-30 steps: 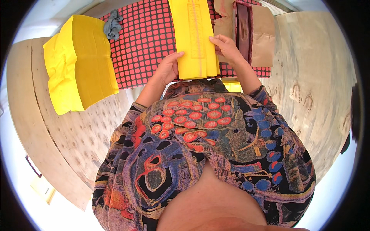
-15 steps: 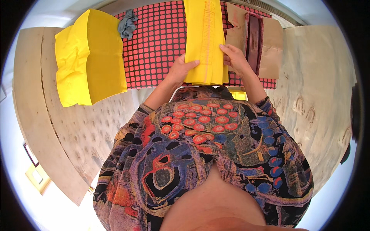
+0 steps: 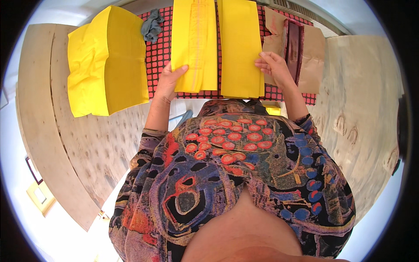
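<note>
In my left hand point(image 3: 170, 79) is a long yellow folded paper point(image 3: 187, 43), its thumb on top at the lower left edge and the fingers underneath. A band of reddish printed marks runs lengthwise along this piece. Right beside it lies a second long yellow folded paper point(image 3: 240, 48), plain on its upper face, with layered edges at the bottom. My right hand point(image 3: 273, 65) is at this second piece's right edge, with loosely curled, slightly separated fingertips over that edge. A narrow strip of the table covering shows between the two pieces.
A large creased yellow sheet point(image 3: 124, 56) stands folded at the left. A crumpled grey cloth point(image 3: 152, 27) lies behind it on the red-and-black checked mat point(image 3: 157, 56). At right, brown paper point(image 3: 313, 61) lies under a dark reddish tray point(image 3: 293, 48). Wooden boards point(image 3: 91, 131) flank me.
My left hand has moved left with the marked yellow paper, uncovering the plain yellow one beside it. My right hand remains by the right edge, its fingers looser.
</note>
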Demonstrator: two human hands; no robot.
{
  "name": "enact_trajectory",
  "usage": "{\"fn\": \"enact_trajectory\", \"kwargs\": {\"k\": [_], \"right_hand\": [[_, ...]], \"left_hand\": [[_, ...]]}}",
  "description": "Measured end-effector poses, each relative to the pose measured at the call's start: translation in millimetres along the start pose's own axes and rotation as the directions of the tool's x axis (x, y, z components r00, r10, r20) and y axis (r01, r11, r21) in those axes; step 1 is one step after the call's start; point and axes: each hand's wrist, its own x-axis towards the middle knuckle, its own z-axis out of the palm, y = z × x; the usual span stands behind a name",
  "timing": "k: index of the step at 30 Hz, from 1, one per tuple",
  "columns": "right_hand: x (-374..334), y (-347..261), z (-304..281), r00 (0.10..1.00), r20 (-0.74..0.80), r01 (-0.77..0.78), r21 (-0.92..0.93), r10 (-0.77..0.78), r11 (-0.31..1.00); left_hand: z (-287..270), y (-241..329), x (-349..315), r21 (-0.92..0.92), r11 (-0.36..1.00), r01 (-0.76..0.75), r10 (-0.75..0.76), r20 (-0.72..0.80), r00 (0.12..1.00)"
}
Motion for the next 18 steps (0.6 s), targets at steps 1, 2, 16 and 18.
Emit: {"fn": "enact_trajectory", "kwargs": {"k": [1,2,16,18], "right_hand": [[0,0,1,1.0,-0.004,-0.001,-0.011,0.0,1.0],[0,1,1,1.0,-0.008,0.0,-0.021,0.0,1.0],[1,14,-1,0.998,-0.02,0.051,-0.122,-0.054,0.991],[1,15,-1,0.996,-0.025,0.08,-0.148,-0.084,0.986]], "left_hand": [[-8,-4,5,0.007,1.0,-0.012,0.012,-0.022,1.0],[-18,-8,8,0.015,1.0,0.01,-0.01,-0.038,0.999],[-68,-74,32,-0.003,0.99,0.144,-0.144,-0.05,0.988],[-77,-70,26,0.161,0.96,0.229,-0.202,-0.17,0.965]]}}
